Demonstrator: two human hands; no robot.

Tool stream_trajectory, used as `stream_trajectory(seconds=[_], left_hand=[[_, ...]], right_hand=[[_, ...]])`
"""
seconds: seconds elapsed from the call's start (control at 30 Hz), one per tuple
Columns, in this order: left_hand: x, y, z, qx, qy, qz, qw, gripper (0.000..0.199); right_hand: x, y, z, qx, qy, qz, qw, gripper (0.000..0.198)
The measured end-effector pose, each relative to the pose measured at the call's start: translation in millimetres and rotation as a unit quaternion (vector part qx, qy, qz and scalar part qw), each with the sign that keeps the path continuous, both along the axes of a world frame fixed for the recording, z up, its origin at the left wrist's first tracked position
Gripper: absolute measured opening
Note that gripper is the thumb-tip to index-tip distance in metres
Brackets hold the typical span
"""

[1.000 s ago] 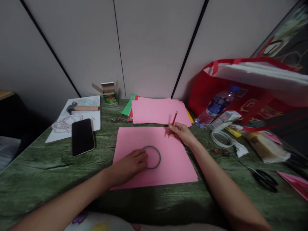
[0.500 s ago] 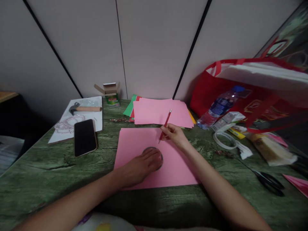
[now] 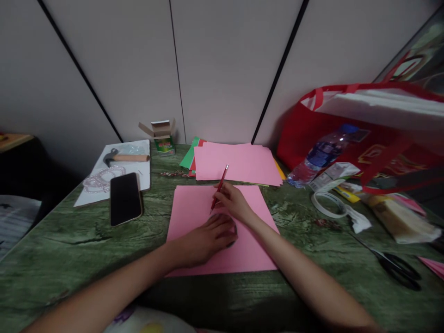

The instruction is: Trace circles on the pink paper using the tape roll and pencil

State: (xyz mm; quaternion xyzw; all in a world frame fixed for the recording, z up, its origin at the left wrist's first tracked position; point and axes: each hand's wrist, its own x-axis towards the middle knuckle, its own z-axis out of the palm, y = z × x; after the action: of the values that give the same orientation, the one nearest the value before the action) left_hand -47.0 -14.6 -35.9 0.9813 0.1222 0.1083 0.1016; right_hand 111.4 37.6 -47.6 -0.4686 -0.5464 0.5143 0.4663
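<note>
My left hand (image 3: pixel 211 238) lies flat with its fingers stretched out. It presses down on a round, dark-rimmed disc (image 3: pixel 236 230), which is mostly covered by the fingers, so its kind is unclear. Under the disc is a pink sheet of paper (image 3: pixel 194 199), with another sheet's edge showing beneath it. My right hand (image 3: pixel 233 200) grips a red pencil (image 3: pixel 222 180) between thumb and fingers. The pencil slants, its eraser end up and its point low over the paper, just beyond the disc's far left edge. Whether the point touches the paper, I cannot tell.
Further back lies a stack of coloured paper (image 3: pixel 236 162). A phone (image 3: pixel 125 199), a hammer (image 3: pixel 128 157) and a small opened box (image 3: pixel 164 143) are at left. To the right are a water bottle (image 3: pixel 319 155), a red bag (image 3: pixel 294 134), tape (image 3: pixel 329 206) and scissors (image 3: pixel 395 268).
My right hand has moved left with the pencil, from the disc's far right side to its far left side. My left hand still presses on the disc. The view has shifted slightly.
</note>
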Motion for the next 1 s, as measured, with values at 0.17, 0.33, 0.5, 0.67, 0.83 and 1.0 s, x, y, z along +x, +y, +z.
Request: stream_trajectory(seconds=[0.17,0.33,0.5,0.67,0.83,1.0], left_hand=[[-0.4,-0.3,1.7,-0.025,0.008,0.008,1.0,0.039],[-0.4,-0.2,2.7,-0.023,0.006,0.002,1.0,0.039],[0.4,-0.1,3.7,-0.018,0.005,-0.001,1.0,0.036],[0.1,-0.1,1.6,-0.006,-0.014,-0.004,1.0,0.037],[0.7,0.5,2.2,-0.002,-0.008,-0.006,1.0,0.035],[1.2,0.6,5.6,-0.011,-0.003,-0.008,1.0,0.032]], right_hand=[[-3.6,-4.4,-2.4,-0.002,-0.037,0.025,0.999,0.021],[-1.5,-3.4,-5.6,0.016,-0.064,0.021,0.998,0.019],[2.1,-2.0,-5.9,-0.001,-0.048,0.013,0.999,0.018],[8.3,-0.5,-7.4,0.004,-0.051,-0.001,0.999,0.017],[15.9,-3.9,-10.9,0.002,-0.033,-0.017,0.999,0.02],[26.5,-8.6,-11.6,0.015,-0.046,-0.039,0.998,0.026]])
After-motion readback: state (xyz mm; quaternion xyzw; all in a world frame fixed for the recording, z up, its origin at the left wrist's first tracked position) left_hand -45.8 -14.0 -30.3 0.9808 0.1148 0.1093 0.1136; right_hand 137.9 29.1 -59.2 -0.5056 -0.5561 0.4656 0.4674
